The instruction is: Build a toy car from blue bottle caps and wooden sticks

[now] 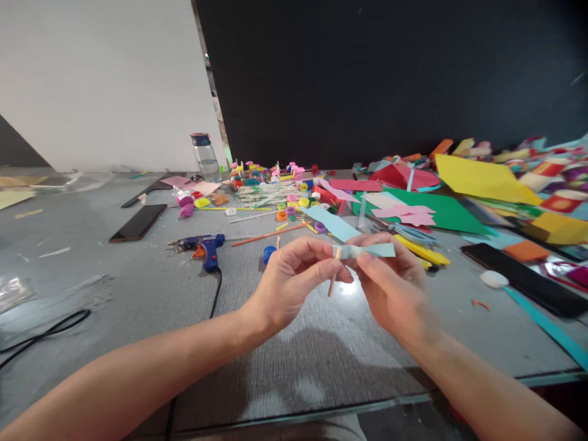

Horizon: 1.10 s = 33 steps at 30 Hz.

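Note:
Between my two hands, above the front of the table, is a short light-blue paper strip (380, 250) with one end against a thin wooden stick (332, 285). My left hand (298, 269) pinches the stick between thumb and fingers; the stick slants downward from the grip. The thumb and fingers of my right hand (395, 282) are closed on the paper strip. Behind the hands lies a larger light-blue paper piece (331, 222). A blue bottle cap (269, 253) is just left of my left hand. My fingertips partly hide where strip and stick meet.
A blue glue gun (210, 252) with a black cord lies to the left, beyond it a phone (138, 223). A yellow cutter (422, 250), green paper (445, 211) and a long black object (523, 278) lie right. A water bottle (204, 156) stands at the back.

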Tool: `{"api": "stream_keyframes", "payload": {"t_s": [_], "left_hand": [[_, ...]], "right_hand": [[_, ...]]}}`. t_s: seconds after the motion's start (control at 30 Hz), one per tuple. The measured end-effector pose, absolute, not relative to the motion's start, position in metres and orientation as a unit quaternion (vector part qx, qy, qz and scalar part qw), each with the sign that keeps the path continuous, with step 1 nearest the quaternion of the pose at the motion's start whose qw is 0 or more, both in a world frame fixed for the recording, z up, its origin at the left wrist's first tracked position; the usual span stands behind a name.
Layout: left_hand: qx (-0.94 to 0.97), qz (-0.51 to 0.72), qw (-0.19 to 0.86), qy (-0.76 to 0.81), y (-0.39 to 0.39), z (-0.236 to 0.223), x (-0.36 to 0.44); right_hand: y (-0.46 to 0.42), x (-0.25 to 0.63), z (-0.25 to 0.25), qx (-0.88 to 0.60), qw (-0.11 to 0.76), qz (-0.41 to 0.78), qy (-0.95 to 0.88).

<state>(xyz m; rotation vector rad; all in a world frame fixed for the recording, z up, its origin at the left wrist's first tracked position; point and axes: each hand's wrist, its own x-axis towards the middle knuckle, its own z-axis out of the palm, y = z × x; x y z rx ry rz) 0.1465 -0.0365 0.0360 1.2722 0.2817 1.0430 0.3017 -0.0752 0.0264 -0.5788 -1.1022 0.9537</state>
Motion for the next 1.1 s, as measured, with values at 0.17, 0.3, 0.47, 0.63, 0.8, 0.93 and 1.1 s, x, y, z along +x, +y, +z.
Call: {"api": "stream_keyframes", "payload": {"t_s": [0.17,0.3,0.47,0.63,0.8,0.93,1.1], "left_hand": [[0.581,0.468,0.65,0.144,-0.039,0.04,0.145],[0.608,0.46,0.624,0.172,-0.042,0.043,0.144],[0.653,0.461,0.57,0.192,-0.043,0.046,0.142],[0.678,0.457,0.536,0.21,-0.043,0.049,0.14],[0.665,0.45,0.56,0.204,-0.044,0.049,0.14],[0.634,0.461,0.592,0.186,-0.044,0.048,0.141],[0.623,0.461,0.608,0.173,-0.045,0.047,0.141]], "right_hand": [[-0.077,0.31,0.025,-0.316,0.664,0.378,-0.563],[-0.08,0.313,0.035,-0.366,0.638,0.276,-0.618],[-0.083,0.312,0.047,-0.401,0.59,0.204,-0.671],[-0.087,0.312,0.048,-0.416,0.575,0.194,-0.678],[-0.089,0.313,0.046,-0.41,0.582,0.183,-0.678],[-0.089,0.312,0.045,-0.397,0.59,0.2,-0.674],[-0.089,0.313,0.044,-0.375,0.583,0.251,-0.676]]}}
